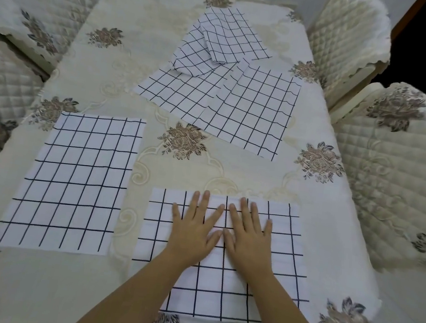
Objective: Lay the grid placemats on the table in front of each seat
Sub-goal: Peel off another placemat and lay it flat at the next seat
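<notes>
A white placemat with a black grid (283, 253) lies flat at the near edge of the table, right in front of me. My left hand (193, 232) and my right hand (247, 236) rest palm down on its middle, side by side, fingers spread, holding nothing. A second grid placemat (75, 184) lies flat at the near left. Further back, a loose pile of grid placemats (250, 109) overlaps near the table's centre, with a crumpled, folded one (221, 39) on top at the far end.
The table is covered by a cream cloth with brown flower prints (184, 141). Quilted chairs stand along the left (37, 13) and right (394, 162) sides, another at the far right (347, 41).
</notes>
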A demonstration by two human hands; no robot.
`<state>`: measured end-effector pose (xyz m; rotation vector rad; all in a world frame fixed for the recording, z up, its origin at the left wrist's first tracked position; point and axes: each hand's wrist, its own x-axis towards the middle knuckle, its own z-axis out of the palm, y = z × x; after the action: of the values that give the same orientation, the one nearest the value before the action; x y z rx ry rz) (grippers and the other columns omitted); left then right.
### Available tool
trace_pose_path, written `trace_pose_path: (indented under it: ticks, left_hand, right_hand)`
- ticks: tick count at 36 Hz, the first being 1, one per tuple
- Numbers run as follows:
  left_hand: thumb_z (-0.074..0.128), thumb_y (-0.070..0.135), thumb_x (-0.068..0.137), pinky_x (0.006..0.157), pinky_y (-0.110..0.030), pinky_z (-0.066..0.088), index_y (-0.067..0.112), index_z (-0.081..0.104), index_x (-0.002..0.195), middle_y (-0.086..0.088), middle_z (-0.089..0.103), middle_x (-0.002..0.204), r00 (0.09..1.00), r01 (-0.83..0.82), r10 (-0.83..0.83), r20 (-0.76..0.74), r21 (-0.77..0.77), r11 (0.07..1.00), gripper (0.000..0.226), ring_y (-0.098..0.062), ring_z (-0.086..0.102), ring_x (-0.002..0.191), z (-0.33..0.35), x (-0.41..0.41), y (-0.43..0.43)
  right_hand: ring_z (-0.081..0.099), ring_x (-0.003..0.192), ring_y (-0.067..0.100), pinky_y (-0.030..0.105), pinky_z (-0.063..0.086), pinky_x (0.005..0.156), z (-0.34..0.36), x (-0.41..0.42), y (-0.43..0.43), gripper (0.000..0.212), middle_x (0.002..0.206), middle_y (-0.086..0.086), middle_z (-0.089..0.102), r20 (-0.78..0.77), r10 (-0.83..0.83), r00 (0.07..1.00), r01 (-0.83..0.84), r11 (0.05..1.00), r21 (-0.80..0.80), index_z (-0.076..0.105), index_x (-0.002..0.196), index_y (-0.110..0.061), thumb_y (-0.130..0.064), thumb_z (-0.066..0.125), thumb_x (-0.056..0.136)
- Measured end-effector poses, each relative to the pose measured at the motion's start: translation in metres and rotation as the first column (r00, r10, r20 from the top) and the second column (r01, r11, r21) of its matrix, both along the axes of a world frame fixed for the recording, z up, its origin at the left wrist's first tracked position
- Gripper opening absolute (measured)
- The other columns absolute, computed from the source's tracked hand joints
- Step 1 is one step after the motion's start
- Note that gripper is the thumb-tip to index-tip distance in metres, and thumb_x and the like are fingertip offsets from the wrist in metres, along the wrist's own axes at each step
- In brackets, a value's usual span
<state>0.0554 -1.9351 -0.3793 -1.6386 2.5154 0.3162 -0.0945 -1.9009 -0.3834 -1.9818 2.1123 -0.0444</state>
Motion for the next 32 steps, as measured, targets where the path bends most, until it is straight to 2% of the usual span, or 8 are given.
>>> trace_pose_path:
  ticks: [10, 15, 20, 24, 27, 29, 31, 32]
  left_hand:
    - [0.028, 0.055, 0.086, 0.089, -0.065, 0.04, 0.024, 0.035, 0.141, -0.011, 0.038, 0.148, 0.993, -0.113, 0.112, -0.024, -0.008, 0.994, 0.063, -0.027, 0.027, 0.136, -0.002, 0.007, 0.001]
    - [0.005, 0.048, 0.097, 0.092, -0.061, 0.041, 0.022, 0.034, 0.14, -0.006, 0.041, 0.147, 0.972, -0.223, 0.222, -0.071, -0.006, 0.975, 0.058, -0.022, 0.029, 0.134, -0.005, 0.024, -0.003]
    - [0.001, 0.045, 0.097, 0.088, -0.067, 0.04, 0.018, 0.045, 0.137, -0.008, 0.045, 0.144, 0.946, -0.32, 0.318, -0.065, -0.034, 0.947, 0.064, -0.025, 0.041, 0.132, -0.008, 0.04, -0.006]
    - [0.004, 0.042, 0.098, 0.091, -0.07, 0.034, 0.011, 0.052, 0.132, -0.016, 0.048, 0.14, 0.938, -0.345, 0.341, -0.054, -0.066, 0.936, 0.066, -0.034, 0.04, 0.13, -0.006, 0.042, -0.006]
    - [0.025, 0.035, 0.09, 0.101, -0.064, 0.021, 0.003, 0.051, 0.132, -0.02, 0.045, 0.142, 0.955, -0.294, 0.285, -0.083, -0.121, 0.948, 0.058, -0.033, 0.03, 0.134, 0.002, 0.029, -0.004]
    - [0.031, 0.029, 0.085, 0.099, -0.062, 0.032, 0.002, 0.048, 0.133, -0.016, 0.047, 0.141, 0.978, -0.2, 0.19, -0.084, -0.135, 0.97, 0.057, -0.028, 0.03, 0.133, 0.008, 0.013, -0.002]
    - [0.036, 0.025, 0.081, 0.096, -0.059, 0.04, 0.004, 0.042, 0.134, -0.012, 0.051, 0.139, 0.994, -0.093, 0.085, -0.07, -0.132, 0.987, 0.058, -0.025, 0.032, 0.132, 0.008, -0.004, -0.002]
    - [0.042, 0.028, 0.078, 0.096, -0.057, 0.041, 0.005, 0.041, 0.134, -0.01, 0.053, 0.137, 0.996, -0.063, 0.057, -0.063, -0.105, 0.992, 0.061, -0.024, 0.035, 0.132, 0.006, -0.011, -0.003]
  right_hand:
    - [0.031, 0.139, 0.028, 0.062, 0.033, 0.098, 0.003, -0.037, 0.004, 0.073, 0.153, 0.005, 0.03, -0.035, -0.173, 0.984, 0.175, 0.983, 0.059, 0.032, 0.144, -0.022, -0.062, 0.002, 0.091]
    - [0.008, 0.146, 0.023, 0.06, 0.017, 0.108, 0.003, -0.061, 0.009, 0.083, 0.158, 0.002, 0.004, -0.044, -0.234, 0.971, 0.236, 0.97, 0.065, 0.013, 0.15, -0.022, -0.068, -0.001, 0.082]
    - [-0.01, 0.146, 0.014, 0.059, 0.005, 0.111, 0.006, -0.067, 0.012, 0.09, 0.157, -0.002, -0.014, -0.073, -0.274, 0.959, 0.28, 0.956, 0.091, -0.01, 0.148, -0.019, -0.066, -0.011, 0.071]
    - [-0.005, 0.147, 0.023, 0.059, 0.002, 0.111, 0.014, -0.059, 0.003, 0.098, 0.159, 0.006, -0.002, -0.003, -0.338, 0.941, 0.337, 0.939, 0.074, 0.009, 0.15, -0.012, -0.065, -0.008, 0.069]
    - [0.001, 0.146, 0.028, 0.057, -0.004, 0.112, 0.02, -0.038, -0.008, 0.088, 0.158, 0.009, 0.008, 0.101, -0.31, 0.945, 0.314, 0.949, -0.022, 0.021, 0.148, -0.009, -0.057, 0.002, 0.077]
    - [0.01, 0.146, 0.029, 0.055, -0.001, 0.111, 0.023, -0.015, -0.016, 0.078, 0.157, 0.009, 0.015, 0.118, -0.196, 0.973, 0.202, 0.978, -0.041, 0.026, 0.146, -0.008, -0.049, 0.008, 0.082]
    - [0.021, 0.143, 0.032, 0.058, 0.013, 0.11, 0.024, 0.01, -0.023, 0.068, 0.154, 0.01, 0.024, 0.134, -0.048, 0.99, 0.057, 0.996, -0.064, 0.032, 0.144, -0.007, -0.038, 0.016, 0.086]
    - [0.018, 0.144, 0.031, 0.057, 0.014, 0.111, 0.023, 0.022, -0.026, 0.067, 0.155, 0.009, 0.022, 0.166, 0.015, 0.986, -0.009, 0.999, -0.039, 0.029, 0.145, -0.008, -0.035, 0.013, 0.086]
